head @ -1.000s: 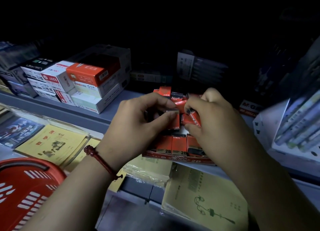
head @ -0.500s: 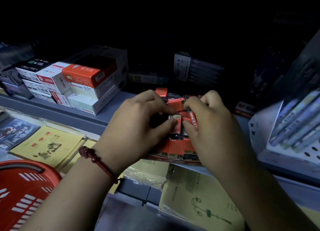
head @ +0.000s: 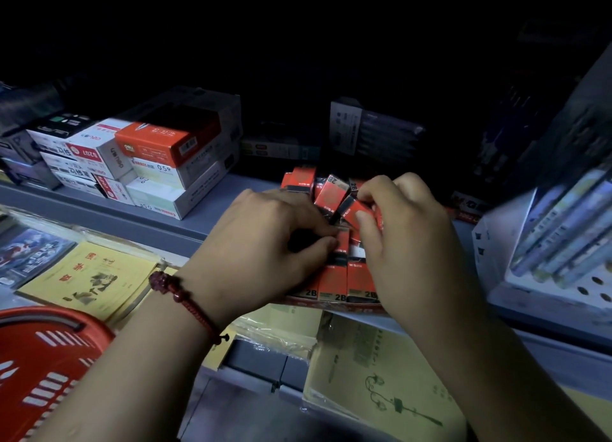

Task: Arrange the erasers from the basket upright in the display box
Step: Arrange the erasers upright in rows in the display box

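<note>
Two hands work over a red display box (head: 334, 304) of red-and-black erasers on a dim grey shelf (head: 231, 189). The main risk is crowding. The erasers at the back (head: 331, 189) lie tilted and jumbled, and pressing another in beside them could leave it leaning. It could also topple the front row (head: 336, 282), which stands upright with its 2B labels showing. The poor light makes any gap hard to judge. The left hand (head: 265, 242), with a red cord bracelet (head: 185, 296) at the wrist, reaches in palm down, its thumb and forefinger pinching an eraser (head: 342, 242) in the middle of the box. The right hand (head: 407, 242) comes in from the other side with curled fingers, its thumb and fingertips gripping a tilted eraser (head: 354, 211) just behind that one. The red basket (head: 46, 358) sits at the lower left, well apart from the box, and its contents are out of view.
</note>
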A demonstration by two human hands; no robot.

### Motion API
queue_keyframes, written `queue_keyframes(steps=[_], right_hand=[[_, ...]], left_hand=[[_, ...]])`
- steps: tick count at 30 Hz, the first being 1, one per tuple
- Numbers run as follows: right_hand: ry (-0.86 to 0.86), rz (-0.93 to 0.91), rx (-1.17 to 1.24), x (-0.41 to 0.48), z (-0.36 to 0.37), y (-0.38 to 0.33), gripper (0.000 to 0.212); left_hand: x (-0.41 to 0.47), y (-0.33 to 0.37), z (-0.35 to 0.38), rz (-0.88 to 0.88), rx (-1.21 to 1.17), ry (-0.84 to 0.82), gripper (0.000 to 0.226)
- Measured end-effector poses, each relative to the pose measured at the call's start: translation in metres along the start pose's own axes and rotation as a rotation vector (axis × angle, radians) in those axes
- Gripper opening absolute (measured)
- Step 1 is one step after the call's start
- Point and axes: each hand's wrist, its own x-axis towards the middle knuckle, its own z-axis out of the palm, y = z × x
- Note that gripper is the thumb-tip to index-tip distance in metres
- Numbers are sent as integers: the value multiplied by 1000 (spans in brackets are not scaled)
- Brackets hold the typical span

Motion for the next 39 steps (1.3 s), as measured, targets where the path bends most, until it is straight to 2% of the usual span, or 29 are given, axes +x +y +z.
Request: queue_keyframes(steps=[5, 8, 14, 19, 22, 25, 28, 31, 35, 39], right_hand=[[1, 0, 3, 1, 1, 0, 11], [9, 4, 20, 1, 2, 1, 12], [9, 8, 31, 1, 1, 2, 9], [5, -8, 54, 1, 0, 3, 10], [12, -14, 49, 1, 0, 3, 8], [17, -4, 48, 2, -1, 3, 10], [-4, -9, 49, 1, -3, 3, 13], [-17, -17, 66, 0, -5, 3, 13], [-26, -15, 63, 1, -5, 4, 15], [-22, 6, 68, 1, -5, 3, 14]], left_hand=[[0, 5, -1, -27, 131, -77, 40], [-2, 7, -1, -57, 110, -71, 38], [-5, 5, 2, -108, -225, 27, 25], [-9, 8, -1, -107, -395, 137, 29], [-10, 6, -3, -198, -572, 247, 14], [-12, 4, -5, -297, -721, 304, 21], [-10, 7, -7, -243, -655, 248, 19], [-8, 11, -5, -190, -524, 186, 29], [-9, 16, -1, -265, -492, 178, 15], [-6, 15, 4, -295, -335, 131, 15]])
